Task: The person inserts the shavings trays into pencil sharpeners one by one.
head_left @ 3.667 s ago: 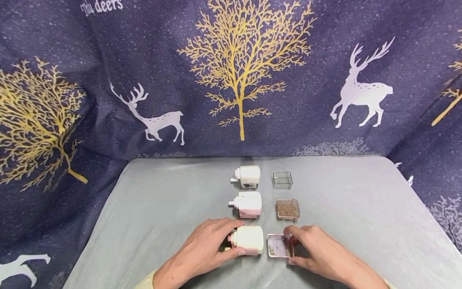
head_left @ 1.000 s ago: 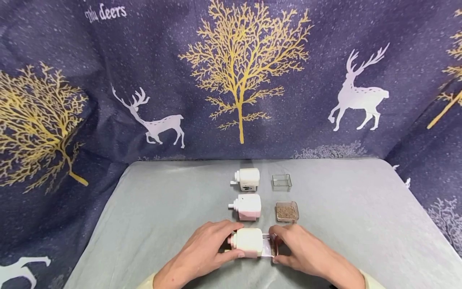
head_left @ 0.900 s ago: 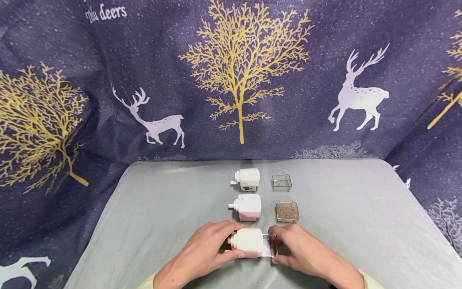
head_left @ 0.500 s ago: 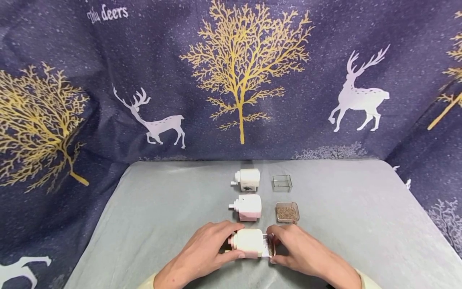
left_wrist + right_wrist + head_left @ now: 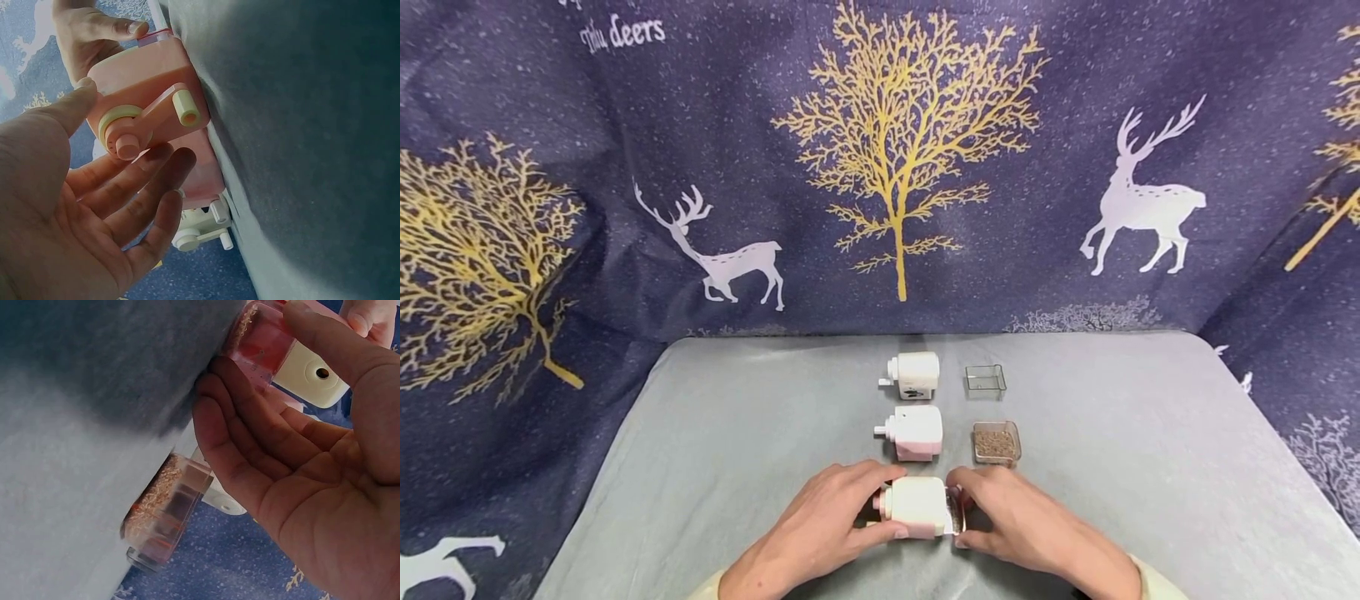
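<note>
My left hand (image 5: 823, 518) grips the nearest hand-crank pencil sharpener (image 5: 919, 502), cream on top and pink below, thumb on one side and fingers on the other. The left wrist view shows its crank (image 5: 159, 112) facing the palm. From the other side, my right hand (image 5: 1013, 515) holds the clear pinkish shavings drawer (image 5: 265, 344) between thumb and fingers. Most of that drawer is inside the sharpener; a short strip sticks out at the right. Shavings line its outer end in the right wrist view, below the sharpener's round pencil hole (image 5: 322, 373).
Behind stand a white-and-pink sharpener (image 5: 917, 432) and a white sharpener (image 5: 917, 375), in a row. Right of them lie a drawer full of shavings (image 5: 997, 442) and a clear drawer (image 5: 985, 378). A grey cloth (image 5: 730, 433) covers the table; a deer-print curtain (image 5: 850, 292) hangs behind.
The right hand has moved left, sliding the drawer from beside the sharpener to mostly inside it. The left hand keeps its grip on the sharpener in place.
</note>
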